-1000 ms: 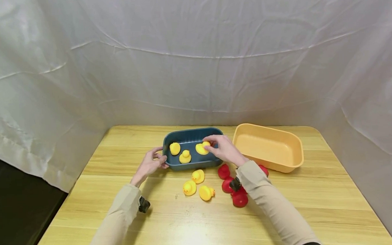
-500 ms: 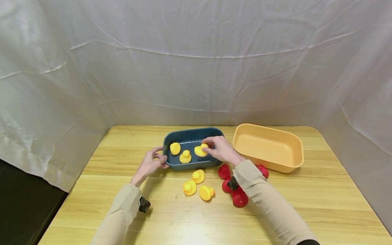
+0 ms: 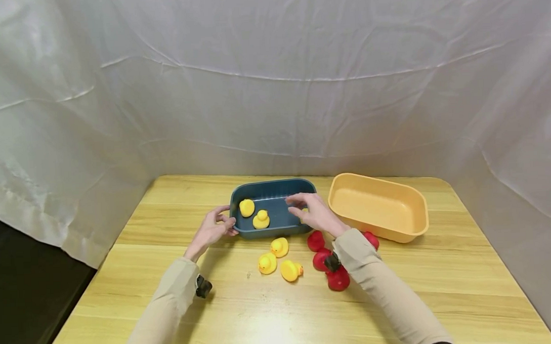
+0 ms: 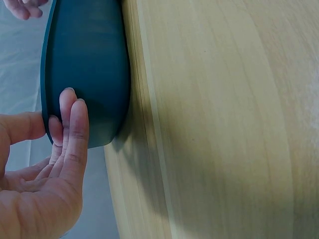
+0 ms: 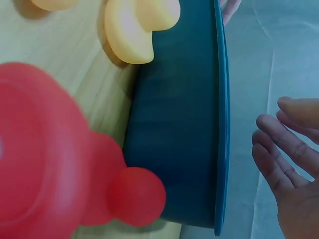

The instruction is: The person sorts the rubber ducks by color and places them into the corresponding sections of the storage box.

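Note:
The dark blue bin (image 3: 277, 231) stands at the back of the table, with two yellow rubber ducks (image 3: 247, 208) visible in its left half. At its left end, my left hand (image 3: 212, 229) grips the rim between thumb and fingers; the left wrist view shows fingers against the outer wall (image 4: 94, 59). My right hand (image 3: 317, 210) hovers over the bin's right end, thumb and fingers apart and holding nothing. A sliver of another yellow duck (image 3: 305, 210) shows by that hand, which hides the rest. In the right wrist view, the fingers (image 5: 291, 144) are above the bin's rim.
In front of the bin lie several yellow ducks (image 3: 267, 263). Several red ducks (image 3: 338, 279) sit under and beside the right forearm, partly hidden. An orange bin (image 3: 381, 203) stands close to the blue bin's right. A pale curtain (image 3: 272, 91) hangs behind the table.
My right hand has let go of the yellow duck inside the blue bin, its fingers spreading, and shifted slightly right. That duck is now mostly hidden. The left hand stays on the rim.

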`<state>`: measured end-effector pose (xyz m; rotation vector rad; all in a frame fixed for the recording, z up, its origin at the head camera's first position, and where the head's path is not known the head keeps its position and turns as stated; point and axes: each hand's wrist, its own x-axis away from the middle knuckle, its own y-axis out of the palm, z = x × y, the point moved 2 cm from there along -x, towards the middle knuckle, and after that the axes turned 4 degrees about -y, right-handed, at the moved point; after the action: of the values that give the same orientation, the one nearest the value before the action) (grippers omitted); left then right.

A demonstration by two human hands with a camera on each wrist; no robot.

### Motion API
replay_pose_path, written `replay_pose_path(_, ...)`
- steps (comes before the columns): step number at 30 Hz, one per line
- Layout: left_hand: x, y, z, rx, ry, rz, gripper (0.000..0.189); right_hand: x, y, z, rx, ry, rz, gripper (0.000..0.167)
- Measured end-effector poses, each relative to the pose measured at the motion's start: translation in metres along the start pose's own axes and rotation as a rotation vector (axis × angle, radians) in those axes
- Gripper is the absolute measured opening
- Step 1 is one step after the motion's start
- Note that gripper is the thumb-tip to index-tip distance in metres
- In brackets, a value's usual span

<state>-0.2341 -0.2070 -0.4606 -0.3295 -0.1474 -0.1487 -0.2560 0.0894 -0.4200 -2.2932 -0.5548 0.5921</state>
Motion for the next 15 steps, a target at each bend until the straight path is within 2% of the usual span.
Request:
replay_pose_path(3, 0.000, 0.001, 0.001, 0.002, -0.003, -0.002, 0.058, 0.014, -0.002, -0.002, -0.027, -0.031, -0.022, 0.029)
replay_pose_path(10, 0.001, 0.003, 0.002, 0.004, -0.002, -0.002, 0.058, 0.047, 0.000, -0.007, -0.102, -0.082, -0.201, 0.026)
replay_pose_path(15, 0.001, 0.002, 0.002, -0.003, 0.000, -0.002, 0.058, 0.059, 0.006, -0.005, -0.030, -0.079, -0.304, 0.031)
